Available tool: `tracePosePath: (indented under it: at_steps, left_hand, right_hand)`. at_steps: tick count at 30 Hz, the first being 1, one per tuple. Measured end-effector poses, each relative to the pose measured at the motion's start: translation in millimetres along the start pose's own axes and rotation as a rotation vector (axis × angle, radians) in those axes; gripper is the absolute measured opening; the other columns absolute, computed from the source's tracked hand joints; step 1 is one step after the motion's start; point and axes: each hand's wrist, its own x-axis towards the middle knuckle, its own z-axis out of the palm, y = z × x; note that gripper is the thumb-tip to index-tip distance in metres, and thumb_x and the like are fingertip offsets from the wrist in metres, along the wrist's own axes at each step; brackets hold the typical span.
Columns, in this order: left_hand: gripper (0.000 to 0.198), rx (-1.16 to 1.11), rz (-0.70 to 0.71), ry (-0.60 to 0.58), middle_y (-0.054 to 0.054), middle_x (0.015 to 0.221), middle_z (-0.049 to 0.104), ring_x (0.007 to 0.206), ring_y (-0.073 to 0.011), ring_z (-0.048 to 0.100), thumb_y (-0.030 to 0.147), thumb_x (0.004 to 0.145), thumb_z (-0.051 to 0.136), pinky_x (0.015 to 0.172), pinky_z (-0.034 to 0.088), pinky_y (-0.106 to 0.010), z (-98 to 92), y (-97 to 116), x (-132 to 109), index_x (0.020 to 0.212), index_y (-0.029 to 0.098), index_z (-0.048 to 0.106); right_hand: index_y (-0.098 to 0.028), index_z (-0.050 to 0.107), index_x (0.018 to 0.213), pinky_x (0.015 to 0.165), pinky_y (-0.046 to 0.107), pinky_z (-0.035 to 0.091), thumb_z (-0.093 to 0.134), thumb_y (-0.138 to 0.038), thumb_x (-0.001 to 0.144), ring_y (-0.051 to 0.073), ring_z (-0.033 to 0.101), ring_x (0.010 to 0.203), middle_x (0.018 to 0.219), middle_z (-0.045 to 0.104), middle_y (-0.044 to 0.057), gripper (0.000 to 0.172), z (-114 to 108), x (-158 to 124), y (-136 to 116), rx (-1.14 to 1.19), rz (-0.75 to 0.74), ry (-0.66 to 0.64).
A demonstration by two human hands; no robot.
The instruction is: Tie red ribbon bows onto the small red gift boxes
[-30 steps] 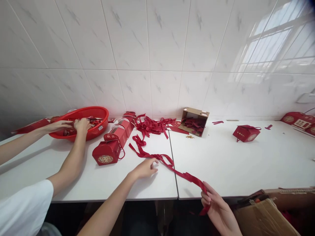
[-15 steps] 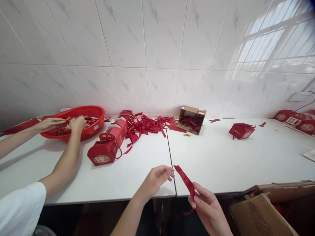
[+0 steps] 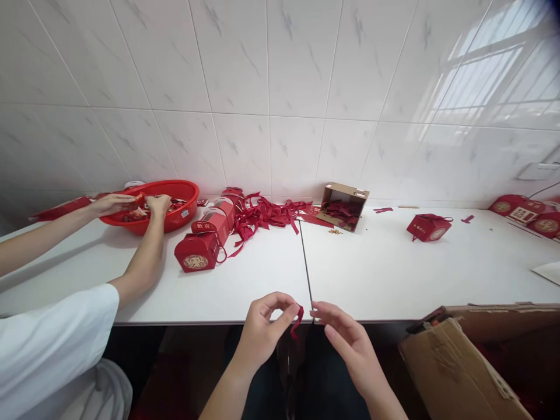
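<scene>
Between the thumb and fingers of my left hand is a dark red ribbon, its end hanging down past the table's front edge. My right hand is held just to the right of it, thumb and fingers apart, with nothing in them. Beyond my hands lies a tangled heap of red ribbons on the white table. Left of the heap runs a row of red gift boxes with ribbon handles. One more red gift box sits apart on the right.
At the left a co-worker's hands reach into a red plastic basin of small packets. A small cardboard box with dark red strips lies on its side by the wall. A large carton stands at the front right.
The ribbon has passed from my right hand into my left, and my right hand is now free of it. The view has shifted slightly, and the co-worker's hands remain at the basin.
</scene>
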Motion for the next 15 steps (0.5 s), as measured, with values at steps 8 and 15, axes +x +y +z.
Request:
tracePosePath:
  at_steps: [8,15]
  left_hand:
    - [0.014,0.212,0.126,-0.048,0.0,0.074,0.064,0.075,-0.0137,0.057,0.029,0.082,0.06,0.075,0.045,-0.024,-0.1,8,-10,0.076,0.018,0.066]
    - [0.014,0.287,0.189,-0.072,0.0,0.073,0.061,0.072,-0.0131,0.056,0.028,0.084,0.059,0.073,0.044,-0.025,-1.6,8,-6,0.074,0.019,0.064]
  right_hand:
    - [-0.023,0.068,0.094,0.084,0.033,0.045,0.058,-0.033,0.086,0.02,0.059,0.091,0.093,0.065,0.005,0.016,21,14,-18,-0.062,-0.024,-0.092]
    - [-0.021,0.063,0.083,0.073,0.026,0.041,0.065,-0.033,0.082,0.013,0.052,0.076,0.078,0.058,0.0,0.012,20,16,-20,0.092,0.098,-0.101]
